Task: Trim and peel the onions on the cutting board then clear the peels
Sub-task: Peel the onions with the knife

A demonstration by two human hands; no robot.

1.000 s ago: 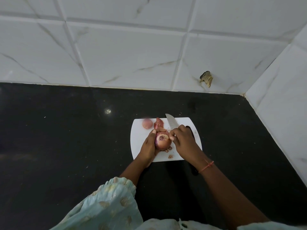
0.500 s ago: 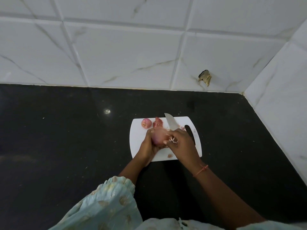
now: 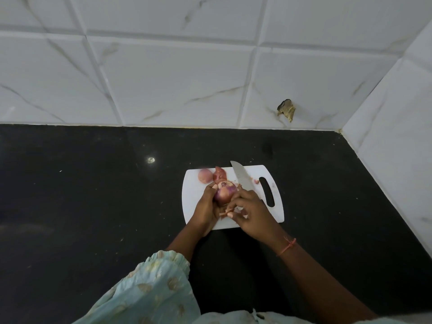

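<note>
A: Peeling is the step in hand, I am judging. The left hand (image 3: pixel 205 205) is cupping a round purple-red onion with a trimmed top (image 3: pixel 223 192) above the white plastic cutting board with a slot handle (image 3: pixel 272 212), its fingers curled round the left side of the bulb.

B: And the right hand (image 3: pixel 251 212)?

A: It is gripping the steel-bladed kitchen knife (image 3: pixel 240 175), blade pointing away toward the tiled wall, while its thumb and forefinger are pinching a thin pale strip of onion skin (image 3: pixel 225 212) at the bulb's near end. So those fingers are clamped on 2 things at once, knife and skin.

B: Where are the other pieces lying?

A: 1 smaller round pinkish onion (image 3: pixel 205 176) is sitting at the board's far left corner, and a reddish heap of loose peel (image 3: pixel 221 174) is lying just beside it, touching the held bulb's far side as far as I can tell. A small pink scrap (image 3: pixel 256 181) is resting near the slot.

B: What is the next move calling for?

A: Probably drawing the strip down and off, turning the bulb in the left palm, keeping the blade angled away from the fingers. Whether the pinkish onion is already peeled, I cannot tell. Clearing the peels is not yet begun, I am judging.
</note>
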